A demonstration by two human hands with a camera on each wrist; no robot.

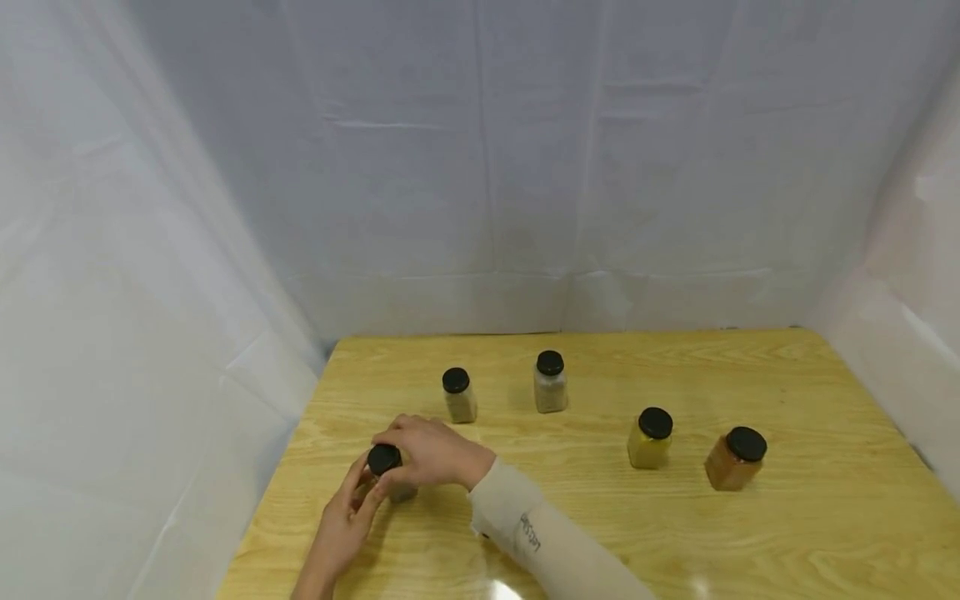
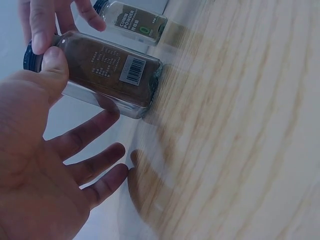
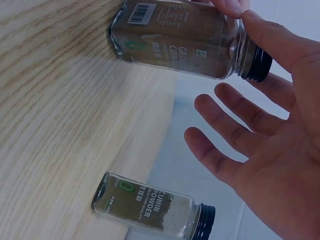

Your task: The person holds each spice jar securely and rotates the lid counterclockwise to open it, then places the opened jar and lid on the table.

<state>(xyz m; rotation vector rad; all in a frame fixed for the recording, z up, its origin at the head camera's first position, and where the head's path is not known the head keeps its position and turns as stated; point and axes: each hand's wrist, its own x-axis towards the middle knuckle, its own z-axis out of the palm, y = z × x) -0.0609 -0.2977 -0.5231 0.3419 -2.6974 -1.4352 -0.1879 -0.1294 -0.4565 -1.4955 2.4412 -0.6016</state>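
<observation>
Both hands are at a glass spice jar of brown powder with a black cap, at the table's left. My left hand holds it between thumb and index finger, the other fingers spread apart. From the other side my right hand grips its neck and cap end with thumb and index finger. In the right wrist view the label on this ground cumin jar partly shows, its base right at the wood. A cumin powder jar stands close by, also capped in black.
Behind the hands stand the slim cumin powder jar and another pale-filled jar. Farther right are a yellow-filled jar and a reddish-orange one. White sheeting encloses the wooden table at the back and sides.
</observation>
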